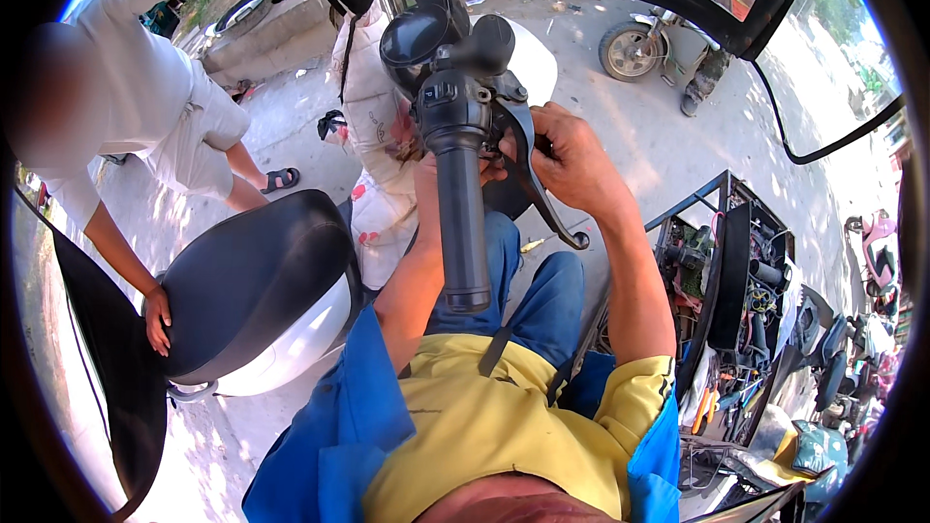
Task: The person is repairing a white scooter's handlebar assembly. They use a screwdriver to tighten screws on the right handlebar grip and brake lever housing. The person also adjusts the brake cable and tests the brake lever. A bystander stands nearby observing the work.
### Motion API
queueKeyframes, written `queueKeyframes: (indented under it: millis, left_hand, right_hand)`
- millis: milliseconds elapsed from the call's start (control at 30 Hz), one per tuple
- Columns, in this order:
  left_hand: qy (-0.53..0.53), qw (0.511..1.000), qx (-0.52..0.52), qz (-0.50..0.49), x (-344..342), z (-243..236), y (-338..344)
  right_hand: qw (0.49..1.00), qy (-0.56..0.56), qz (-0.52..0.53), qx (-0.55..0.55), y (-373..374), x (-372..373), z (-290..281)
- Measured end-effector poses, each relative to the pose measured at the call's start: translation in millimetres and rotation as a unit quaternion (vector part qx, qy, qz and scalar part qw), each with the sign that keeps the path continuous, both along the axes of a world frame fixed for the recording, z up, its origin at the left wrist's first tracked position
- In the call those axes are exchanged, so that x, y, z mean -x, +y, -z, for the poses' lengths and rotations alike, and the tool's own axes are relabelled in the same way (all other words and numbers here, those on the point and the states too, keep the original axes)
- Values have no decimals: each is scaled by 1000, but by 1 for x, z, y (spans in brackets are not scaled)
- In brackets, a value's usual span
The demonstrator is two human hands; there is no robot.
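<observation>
A black handlebar grip (460,232) points toward me in the centre, with a switch housing (444,102) and a black brake lever (542,194) at its far end. My right hand (564,157) is closed beside the lever's pivot, its fingers curled around something small that I cannot make out. My left hand (426,179) is behind the grip, mostly hidden by it, with some fingers showing near the lever. A black round mirror or cover (407,44) sits beyond the housing. A pale quilted cover with pink shapes (373,213) hangs below the handlebar.
Another person (140,87) stands at left, touching the black scooter seat (252,281) and the handlebar. A tool cart (736,281) with clutter stands at my right. A motorbike (639,44) with a person is at upper right. A dark canopy frame (751,44) crosses the top.
</observation>
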State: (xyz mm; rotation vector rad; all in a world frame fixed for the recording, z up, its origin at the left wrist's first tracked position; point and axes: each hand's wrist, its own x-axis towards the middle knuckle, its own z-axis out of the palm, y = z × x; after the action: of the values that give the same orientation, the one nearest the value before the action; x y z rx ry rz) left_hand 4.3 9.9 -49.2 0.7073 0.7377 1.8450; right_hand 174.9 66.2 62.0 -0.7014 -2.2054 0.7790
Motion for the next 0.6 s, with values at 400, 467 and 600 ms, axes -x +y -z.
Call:
queueKeyframes:
  millis: [400, 467, 600]
  left_hand:
    - [19, 999, -32, 13, -1, -15, -9]
    - [-32, 999, -17, 20, -4, -17, -7]
    - [-101, 993, 7, 57, -10, -19, -5]
  right_hand:
    - [989, -40, -4, -142, 13, 3, 1]
    - [987, -51, 1, -150, 14, 4, -2]
    - [984, -86, 38, -150, 13, -3, -4]
